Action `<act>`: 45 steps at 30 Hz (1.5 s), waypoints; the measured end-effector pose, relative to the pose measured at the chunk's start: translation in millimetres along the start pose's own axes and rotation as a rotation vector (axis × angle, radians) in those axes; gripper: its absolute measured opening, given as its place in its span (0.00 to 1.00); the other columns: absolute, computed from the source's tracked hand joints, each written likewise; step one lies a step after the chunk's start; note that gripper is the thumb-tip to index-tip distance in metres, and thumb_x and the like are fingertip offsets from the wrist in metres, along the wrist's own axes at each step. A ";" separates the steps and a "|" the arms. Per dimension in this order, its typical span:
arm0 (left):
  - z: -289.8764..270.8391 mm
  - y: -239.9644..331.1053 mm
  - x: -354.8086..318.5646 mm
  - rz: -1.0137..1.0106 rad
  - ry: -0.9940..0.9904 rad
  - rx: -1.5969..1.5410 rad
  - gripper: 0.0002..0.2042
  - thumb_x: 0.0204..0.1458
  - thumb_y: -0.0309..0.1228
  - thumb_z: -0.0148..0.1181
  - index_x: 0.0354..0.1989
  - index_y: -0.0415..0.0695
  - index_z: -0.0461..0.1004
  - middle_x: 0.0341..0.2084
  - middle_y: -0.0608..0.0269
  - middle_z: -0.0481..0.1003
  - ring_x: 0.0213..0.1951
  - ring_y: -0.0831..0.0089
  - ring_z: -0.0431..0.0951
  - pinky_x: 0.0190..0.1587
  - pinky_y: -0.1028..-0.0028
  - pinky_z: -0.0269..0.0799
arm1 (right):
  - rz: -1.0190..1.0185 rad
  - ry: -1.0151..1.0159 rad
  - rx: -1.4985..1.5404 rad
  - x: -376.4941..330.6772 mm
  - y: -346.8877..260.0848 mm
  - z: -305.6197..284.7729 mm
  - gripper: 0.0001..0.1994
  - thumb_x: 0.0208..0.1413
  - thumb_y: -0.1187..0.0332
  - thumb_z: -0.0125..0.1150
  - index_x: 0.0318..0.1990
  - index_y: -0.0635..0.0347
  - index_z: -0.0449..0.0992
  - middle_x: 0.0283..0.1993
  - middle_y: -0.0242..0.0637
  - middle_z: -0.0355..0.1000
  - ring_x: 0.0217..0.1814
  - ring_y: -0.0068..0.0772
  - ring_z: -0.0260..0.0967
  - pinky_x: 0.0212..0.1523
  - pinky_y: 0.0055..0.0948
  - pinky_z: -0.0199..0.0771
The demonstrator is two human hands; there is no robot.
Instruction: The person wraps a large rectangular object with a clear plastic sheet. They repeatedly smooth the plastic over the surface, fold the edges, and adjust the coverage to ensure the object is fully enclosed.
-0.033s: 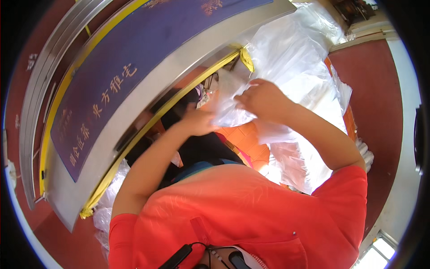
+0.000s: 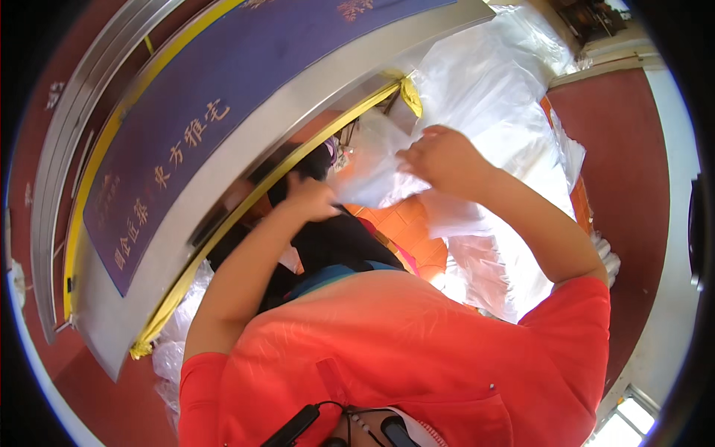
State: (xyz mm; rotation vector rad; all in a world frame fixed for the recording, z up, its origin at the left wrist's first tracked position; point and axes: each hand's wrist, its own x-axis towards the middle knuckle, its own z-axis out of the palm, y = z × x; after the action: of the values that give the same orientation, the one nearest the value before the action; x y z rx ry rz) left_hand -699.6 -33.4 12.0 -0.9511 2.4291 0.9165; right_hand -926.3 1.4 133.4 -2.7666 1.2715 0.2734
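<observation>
Between my two hands, in front of my red shirt, a thin clear plastic bag [image 2: 372,160] is stretched, smeared by motion. My right hand [image 2: 443,164] has curled fingers closed on its right side, and loose plastic hangs below the wrist. At the other side my left hand [image 2: 311,200] is closed at the bag's edge, close to a yellow-edged metal table. Its fingertips are partly hidden and blurred. Dark cloth [image 2: 335,242] over my lap lies under the left hand.
A steel-framed table [image 2: 320,82] with a blue printed mat [image 2: 186,127] runs along the left, yellow cloth strip [image 2: 261,192] on its near edge. A large heap of clear plastic [image 2: 499,89] fills the right. Orange sheeting [image 2: 406,227] lies below. The floor [image 2: 618,149] is dark red.
My left hand has moved a little left and up, away from the right hand. The plastic between them has shifted left, while the right hand has barely moved.
</observation>
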 end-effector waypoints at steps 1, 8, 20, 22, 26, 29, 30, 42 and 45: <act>-8.3 -7.1 -8.0 -0.141 0.034 0.047 0.21 0.35 0.38 0.58 0.40 0.42 0.67 0.34 0.59 0.70 0.43 0.61 0.64 0.47 0.61 0.54 | 0.013 0.079 -0.011 -3.9 3.7 1.1 0.10 0.47 0.61 0.47 0.30 0.58 0.69 0.24 0.32 0.67 0.31 0.32 0.65 0.40 0.28 0.62; -48.3 54.3 -29.1 0.372 0.177 -0.684 0.25 0.39 0.38 0.54 0.47 0.43 0.59 0.42 0.52 0.65 0.47 0.59 0.62 0.48 0.65 0.54 | 0.100 -0.005 0.207 13.7 -19.0 -19.1 0.10 0.46 0.60 0.50 0.23 0.57 0.67 0.16 0.37 0.61 0.22 0.39 0.60 0.23 0.34 0.58; -22.8 40.1 -57.1 0.233 0.214 -0.454 0.19 0.42 0.43 0.51 0.35 0.39 0.68 0.31 0.50 0.70 0.42 0.53 0.64 0.50 0.65 0.52 | 0.039 0.180 0.439 30.7 -33.7 -16.7 0.13 0.44 0.60 0.53 0.19 0.58 0.64 0.15 0.39 0.61 0.18 0.41 0.60 0.19 0.37 0.56; -0.2 20.9 -59.1 0.014 -0.075 -0.118 0.13 0.44 0.38 0.47 0.25 0.41 0.71 0.30 0.51 0.70 0.36 0.55 0.69 0.51 0.63 0.52 | 0.032 -0.078 0.467 29.6 -34.6 -29.7 0.15 0.40 0.55 0.55 0.20 0.58 0.65 0.16 0.40 0.62 0.20 0.42 0.61 0.21 0.37 0.57; 9.5 -21.6 -126.2 0.058 0.315 0.083 0.04 0.35 0.30 0.53 0.22 0.45 0.69 0.30 0.56 0.68 0.44 0.62 0.64 0.53 0.50 0.43 | 0.044 -0.410 0.101 -9.7 -0.2 24.1 0.16 0.35 0.52 0.58 0.26 0.54 0.70 0.22 0.38 0.65 0.29 0.39 0.64 0.30 0.33 0.62; -5.3 -25.7 -195.0 0.245 0.212 -0.179 0.15 0.24 0.25 0.59 0.26 0.43 0.69 0.36 0.57 0.67 0.50 0.63 0.60 0.55 0.53 0.42 | 0.235 -0.351 -0.145 -61.8 74.0 92.9 0.10 0.30 0.60 0.59 0.23 0.52 0.73 0.32 0.36 0.65 0.43 0.36 0.59 0.44 0.35 0.57; -1.8 -30.4 -214.8 0.255 0.237 -0.336 0.14 0.23 0.24 0.60 0.24 0.42 0.69 0.34 0.58 0.68 0.46 0.63 0.64 0.55 0.56 0.44 | 0.301 -0.213 -0.254 -86.2 100.8 108.4 0.09 0.30 0.61 0.58 0.22 0.52 0.73 0.36 0.39 0.63 0.48 0.39 0.55 0.50 0.41 0.51; -21.1 -95.6 -360.3 -0.342 0.504 -0.845 0.19 0.28 0.19 0.54 0.35 0.42 0.64 0.29 0.64 0.66 0.31 0.74 0.67 0.34 0.77 0.63 | 1.043 0.863 -0.238 -34.7 350.0 -56.1 0.16 0.50 0.60 0.39 0.44 0.57 0.62 0.42 0.43 0.63 0.44 0.39 0.62 0.43 0.33 0.61; -8.7 -152.7 -440.6 -0.902 0.875 -1.167 0.19 0.42 0.24 0.46 0.46 0.43 0.60 0.37 0.61 0.65 0.36 0.71 0.68 0.41 0.74 0.64 | 0.526 0.585 0.105 69.9 327.5 17.1 0.24 0.53 0.53 0.36 0.53 0.56 0.53 0.54 0.44 0.53 0.53 0.40 0.54 0.53 0.33 0.51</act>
State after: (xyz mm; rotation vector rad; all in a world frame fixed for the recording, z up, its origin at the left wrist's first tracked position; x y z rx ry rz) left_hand -283.7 78.5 191.0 -2.9742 1.2667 1.7101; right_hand -1132.4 -261.2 102.1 -2.4470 2.0575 -0.6046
